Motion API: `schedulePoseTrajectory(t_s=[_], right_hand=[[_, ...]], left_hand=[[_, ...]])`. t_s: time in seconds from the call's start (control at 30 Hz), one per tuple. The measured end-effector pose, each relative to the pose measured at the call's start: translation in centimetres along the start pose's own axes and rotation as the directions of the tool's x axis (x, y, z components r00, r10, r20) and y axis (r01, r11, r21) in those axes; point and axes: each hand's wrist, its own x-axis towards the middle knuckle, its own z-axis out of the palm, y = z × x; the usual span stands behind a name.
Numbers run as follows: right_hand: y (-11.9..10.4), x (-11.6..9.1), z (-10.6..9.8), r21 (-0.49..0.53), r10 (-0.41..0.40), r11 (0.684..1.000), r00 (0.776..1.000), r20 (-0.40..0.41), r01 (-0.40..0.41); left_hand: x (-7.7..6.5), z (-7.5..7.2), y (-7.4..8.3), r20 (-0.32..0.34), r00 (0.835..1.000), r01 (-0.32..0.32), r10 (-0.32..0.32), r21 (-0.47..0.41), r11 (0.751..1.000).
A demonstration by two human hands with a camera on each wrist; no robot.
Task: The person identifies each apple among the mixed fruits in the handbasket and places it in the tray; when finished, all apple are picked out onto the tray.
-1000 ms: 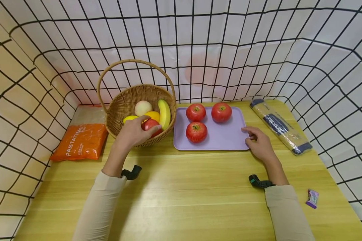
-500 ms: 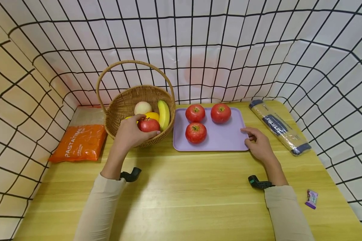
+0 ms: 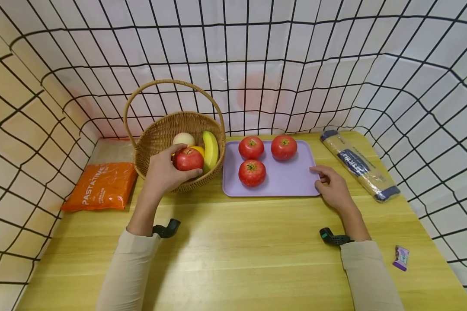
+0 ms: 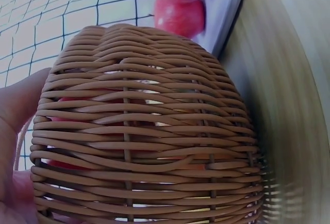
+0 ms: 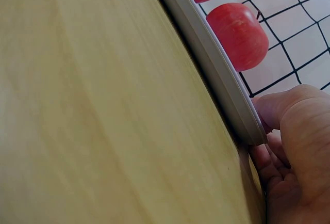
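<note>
My left hand point(image 3: 164, 170) grips a red apple point(image 3: 189, 160) between thumb and fingers, over the front of the wicker basket point(image 3: 155, 128). Behind the apple lie a pale round fruit point(image 3: 183, 138), a yellow-orange fruit point(image 3: 199, 150) and a banana point(image 3: 211, 151). In the left wrist view the woven basket wall point(image 4: 149, 126) covers most of the apple. My right hand point(image 3: 334, 186) pinches the right edge of a lilac tray point(image 3: 288, 180); the right wrist view has the thumb on its rim and fingers below. Three red apples point(image 3: 252, 172) sit on the tray's left and middle.
An orange pasta bag point(image 3: 105, 185) lies left of the basket, whose tall handle point(image 3: 175, 81) arches above it. A long pasta packet point(image 3: 359, 166) is right of the tray. A small purple wrapped sweet point(image 3: 401, 258) lies near the right sleeve. White wire-grid walls point(image 3: 257, 65) enclose the table.
The left hand has raised the apple slightly and drawn it left, so more of it shows between the fingers. The right hand has stayed at the tray's edge.
</note>
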Motion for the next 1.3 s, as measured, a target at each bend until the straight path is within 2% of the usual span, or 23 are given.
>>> schedulePoseTrajectory(t_s=[0.23, 0.47, 0.57, 0.77, 0.93, 1.1, 1.2, 1.3], right_hand=[[0.3, 0.0, 0.2, -0.005, -0.005, 1.000, 1.000, -0.008, 0.005], [0.3, 0.1, 0.1, -0.001, -0.009, 1.000, 1.000, -0.013, 0.009], [0.3, 0.1, 0.1, 0.003, -0.012, 1.000, 1.000, -0.012, 0.013], [0.3, 0.1, 0.1, 0.001, -0.005, 1.000, 1.000, -0.005, 0.005], [0.3, 0.1, 0.1, 0.006, -0.007, 1.000, 1.000, -0.006, 0.007], [0.4, 0.1, 0.2, 0.003, -0.005, 1.000, 1.000, -0.008, 0.005], [0.5, 0.1, 0.2, 0.001, -0.005, 1.000, 1.000, -0.009, 0.005], [0.6, 0.1, 0.2, 0.004, -0.007, 1.000, 1.000, -0.011, 0.007]], left_hand=[[0.0, 0.3, 0.1, -0.070, 0.995, -0.079, 0.076, -0.039, 0.996], [0.3, 0.6, 1.1, -0.156, 0.978, -0.150, 0.136, -0.083, 0.985], [0.4, 0.8, 1.5, -0.191, 0.971, -0.170, 0.143, -0.130, 0.977], [0.7, 2.0, 2.5, -0.238, 0.950, -0.257, 0.203, -0.220, 0.941], [0.9, 3.3, 3.4, -0.275, 0.928, -0.319, 0.253, -0.230, 0.920], [1.0, 4.5, 4.6, -0.289, 0.914, -0.360, 0.284, -0.260, 0.896], [1.0, 5.4, 5.6, -0.273, 0.919, -0.362, 0.286, -0.292, 0.885], [1.0, 6.5, 6.4, -0.246, 0.929, -0.345, 0.275, -0.311, 0.886]])
